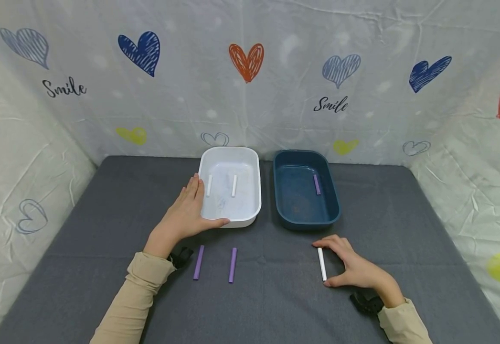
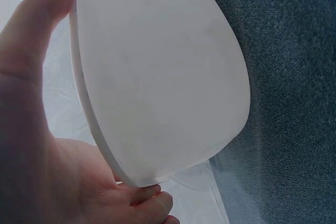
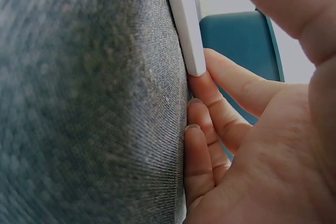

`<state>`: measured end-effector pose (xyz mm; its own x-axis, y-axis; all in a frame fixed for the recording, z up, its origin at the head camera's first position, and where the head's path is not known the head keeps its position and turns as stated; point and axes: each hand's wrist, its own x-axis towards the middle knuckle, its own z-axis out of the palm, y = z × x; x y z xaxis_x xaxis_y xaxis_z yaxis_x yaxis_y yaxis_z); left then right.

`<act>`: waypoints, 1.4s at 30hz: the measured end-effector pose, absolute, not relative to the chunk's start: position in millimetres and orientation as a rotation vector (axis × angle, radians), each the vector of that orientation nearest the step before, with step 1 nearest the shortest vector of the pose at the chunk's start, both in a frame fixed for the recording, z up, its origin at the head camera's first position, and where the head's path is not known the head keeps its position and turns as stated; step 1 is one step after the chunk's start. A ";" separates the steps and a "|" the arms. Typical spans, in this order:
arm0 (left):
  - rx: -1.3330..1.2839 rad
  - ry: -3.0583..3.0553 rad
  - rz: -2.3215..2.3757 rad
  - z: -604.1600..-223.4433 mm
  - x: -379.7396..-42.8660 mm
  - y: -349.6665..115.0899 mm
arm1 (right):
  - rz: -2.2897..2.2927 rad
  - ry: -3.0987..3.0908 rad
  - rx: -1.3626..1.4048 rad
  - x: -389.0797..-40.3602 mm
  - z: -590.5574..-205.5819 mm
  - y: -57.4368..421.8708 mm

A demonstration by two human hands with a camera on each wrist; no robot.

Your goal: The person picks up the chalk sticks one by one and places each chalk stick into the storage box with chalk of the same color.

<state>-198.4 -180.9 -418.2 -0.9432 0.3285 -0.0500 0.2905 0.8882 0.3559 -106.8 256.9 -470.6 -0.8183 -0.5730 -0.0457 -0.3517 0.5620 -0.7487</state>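
My left hand [image 1: 185,210] holds the near left corner of a white plastic tray [image 1: 245,223], fingers along its left side and thumb on the front rim. In the left wrist view, the fingertips [image 2: 157,205] show at the tray's outer wall. Inside lie two white chalk sticks. My right hand [image 1: 355,267] pinches a white chalk stick [image 1: 322,264] by its ends, forefinger at the far end and thumb at the near one. The right wrist view shows this stick [image 3: 186,24] close over the cloth, with the other fingers [image 3: 198,156] bent beside it.
Right of the white tray stands a dark blue tray [image 1: 305,224] with one purple chalk stick [image 1: 316,184] in it. Two purple chalk sticks, left [image 1: 198,263] and right [image 1: 232,265], lie in front on the grey cloth [image 1: 271,306]. A printed curtain [image 1: 284,95] hangs behind.
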 end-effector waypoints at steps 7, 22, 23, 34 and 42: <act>0.488 2.951 0.531 -417.6 -198.0 -181.4 | -1.124 2.500 -0.755 -107.5 -471.5 257.1; 0.487 2.944 0.533 -415.6 -197.7 -180.0 | -1.210 2.452 -0.776 -108.1 -467.5 264.8; 0.489 2.946 0.531 -415.3 -197.5 -179.8 | -1.213 2.451 -0.785 -108.3 -467.4 264.8; 0.488 2.945 0.548 -414.2 -197.3 -179.1 | -1.276 2.382 -0.795 -111.7 -460.7 262.8; 0.484 2.944 0.543 -416.8 -197.2 -179.9 | -1.339 2.289 -0.750 -113.8 -457.6 261.3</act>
